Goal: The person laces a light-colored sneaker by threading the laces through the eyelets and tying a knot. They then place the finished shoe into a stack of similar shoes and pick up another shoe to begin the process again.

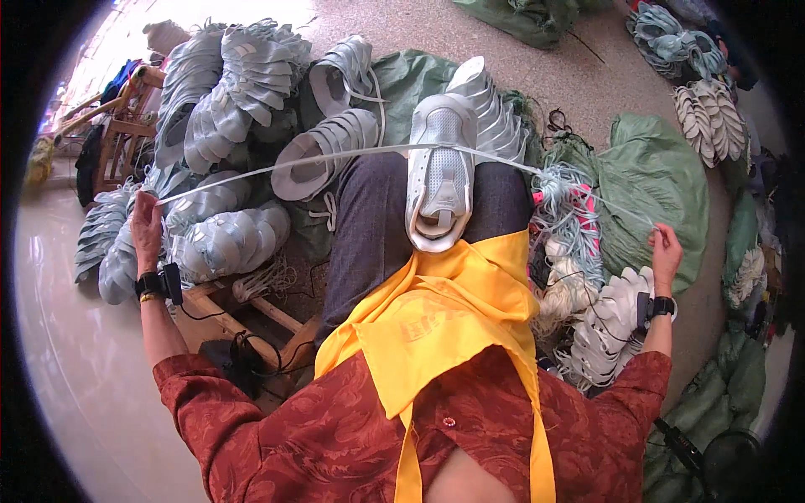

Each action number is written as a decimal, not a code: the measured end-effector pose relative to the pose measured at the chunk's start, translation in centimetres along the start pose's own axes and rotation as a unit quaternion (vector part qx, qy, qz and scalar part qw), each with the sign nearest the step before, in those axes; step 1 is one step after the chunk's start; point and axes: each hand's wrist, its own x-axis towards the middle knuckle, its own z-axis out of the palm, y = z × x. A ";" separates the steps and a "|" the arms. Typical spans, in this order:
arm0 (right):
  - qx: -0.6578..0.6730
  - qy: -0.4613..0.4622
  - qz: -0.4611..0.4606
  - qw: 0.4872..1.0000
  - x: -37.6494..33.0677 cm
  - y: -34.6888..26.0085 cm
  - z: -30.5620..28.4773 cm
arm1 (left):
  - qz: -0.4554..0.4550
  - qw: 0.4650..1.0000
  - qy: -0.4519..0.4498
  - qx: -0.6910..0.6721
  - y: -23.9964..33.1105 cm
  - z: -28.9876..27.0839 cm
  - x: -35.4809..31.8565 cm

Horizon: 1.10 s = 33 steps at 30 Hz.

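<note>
A white shoe upper [443,126] with perforated panels lies on my lap, its opening toward me. A pale flat shoelace [335,154] crosses it near the middle and stretches out to both sides. Far out on the left, my left hand [146,228] is closed on one end of the lace, in front of the stacked uppers. My right hand [666,250], raised on the right beside a green sack, pinches the lace's other end, which looks thin and twisted there. Whether the lace runs through eyelets is too small to tell.
Stacks of pale blue-grey uppers [239,88] stand at the left, above a wooden frame [277,314]. Bundled laces [566,197] hang by my right knee, next to a green sack [650,184]. White uppers [608,323] lie below. A yellow apron [444,302] covers my lap.
</note>
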 end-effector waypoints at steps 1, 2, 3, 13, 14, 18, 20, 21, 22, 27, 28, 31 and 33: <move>0.026 0.004 0.000 1.000 0.1 0.1 0.1 | -0.008 1.000 -0.013 0.007 -0.1 -0.3 -0.1; 0.019 0.008 0.001 1.000 0.2 0.2 0.1 | -0.018 1.000 -0.016 0.005 -0.2 -0.6 -0.2; 0.012 0.011 0.002 1.000 0.2 0.3 0.2 | -0.027 0.999 -0.019 0.003 -0.3 -0.8 -0.3; -0.087 0.021 0.025 0.996 0.4 0.8 -0.6 | 0.074 0.988 0.044 0.127 2.4 -0.5 -2.3; -0.099 0.027 0.036 0.994 0.4 0.7 -0.5 | 0.067 0.988 0.041 0.133 2.5 -0.8 -2.6; -0.120 0.043 0.055 0.990 0.2 0.7 -0.9 | 0.054 0.987 0.034 0.149 3.4 -1.2 -3.3; -0.115 0.041 0.057 0.991 0.2 1.0 -1.3 | 0.045 0.986 0.029 0.157 4.1 -1.0 -3.4; -0.111 0.039 0.062 0.991 0.3 1.2 -1.5 | 0.038 0.986 0.026 0.160 4.4 -0.9 -3.4; -0.107 0.037 0.066 0.991 0.3 1.6 -1.7 | 0.031 0.986 0.023 0.163 4.5 -0.9 -3.3; -0.073 0.053 0.114 0.989 -0.1 5.1 -3.5 | 0.032 0.978 0.023 0.205 4.3 -0.4 -2.3; -0.061 0.054 0.118 0.990 -0.3 5.8 -3.8 | 0.042 0.976 0.025 0.214 4.3 -0.4 -2.1; -0.043 0.040 0.131 0.990 -0.8 7.8 -4.6 | 0.030 0.976 0.032 0.214 4.6 -0.6 -2.0; -0.032 0.047 0.146 0.988 -1.1 9.5 -5.5 | 0.023 0.977 0.029 0.211 4.5 -0.6 -1.8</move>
